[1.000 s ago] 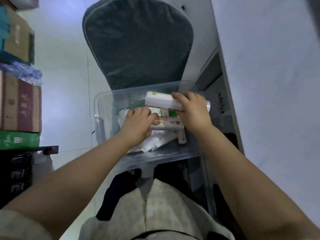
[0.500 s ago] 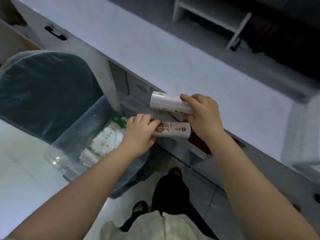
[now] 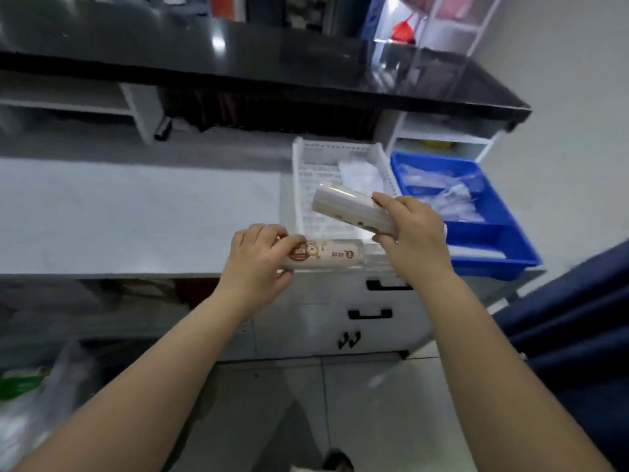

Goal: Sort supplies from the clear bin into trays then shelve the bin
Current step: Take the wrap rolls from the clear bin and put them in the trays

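My left hand grips a white roll with a brown printed label, held level over the counter's front edge. A plain white roll is gripped in my right hand, tilted up to the left above the near half of the white slotted tray. That tray holds a clear plastic packet at its far end. Right of it lies a blue divided tray with clear wrapped items. The clear bin shows only as a blurred edge at the lower left.
The pale counter runs left of the trays, under a black upper shelf. White drawers with black handles sit below the trays. A dark blue chair stands at the right. A clear box rests on the black shelf.
The view has swung from the clear bin on the floor up to the counter. Both hands have carried their rolls out of the bin to the white tray.
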Demonstrator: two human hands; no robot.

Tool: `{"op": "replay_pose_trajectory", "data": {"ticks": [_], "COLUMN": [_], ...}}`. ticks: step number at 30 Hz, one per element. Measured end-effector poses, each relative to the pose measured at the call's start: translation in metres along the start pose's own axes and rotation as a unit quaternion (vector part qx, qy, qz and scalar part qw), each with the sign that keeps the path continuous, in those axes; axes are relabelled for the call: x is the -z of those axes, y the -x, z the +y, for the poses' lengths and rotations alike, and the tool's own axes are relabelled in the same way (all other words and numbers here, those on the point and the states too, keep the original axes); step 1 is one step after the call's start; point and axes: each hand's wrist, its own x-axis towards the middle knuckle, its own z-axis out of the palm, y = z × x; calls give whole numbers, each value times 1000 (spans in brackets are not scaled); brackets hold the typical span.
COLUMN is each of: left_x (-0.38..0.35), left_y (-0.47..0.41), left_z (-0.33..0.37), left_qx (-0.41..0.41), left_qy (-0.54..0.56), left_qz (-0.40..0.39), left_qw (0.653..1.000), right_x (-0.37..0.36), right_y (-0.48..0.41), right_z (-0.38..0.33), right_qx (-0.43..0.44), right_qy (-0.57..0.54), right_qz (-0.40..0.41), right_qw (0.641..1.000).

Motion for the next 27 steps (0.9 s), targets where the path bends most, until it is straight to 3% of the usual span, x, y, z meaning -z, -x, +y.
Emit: {"op": "replay_pose_trajectory", "data": {"ticks": [5,11,17,21,23,27], "left_x": [-57,-102,-130,-160,-174,-192], "left_y": [-71,-128,-194,-236,-252,-275], "left_z": [84,146,149,146,145,147], "left_qx": [-43,-56,-35,-42,-49,-52], "left_qy": [43,60,51,55,58,65], "left_qz": [28,16,18,-1,-10,-14], "left_qw": [998,996,998,998,997,996], "right_x": [54,64,24,1,-1,2], "right_y": [2,-16,-35,-44,-49,-54], "right_z": [145,268,306,315,317,314], "right_qx": [-49,-64,-134,-134,-116,-2], "right_qy": [23,76,26,-10,-35,-6], "right_qz": [26,-68,-152,-227,-257,-311], "right_qw": [998,993,979,965,959,950]}}
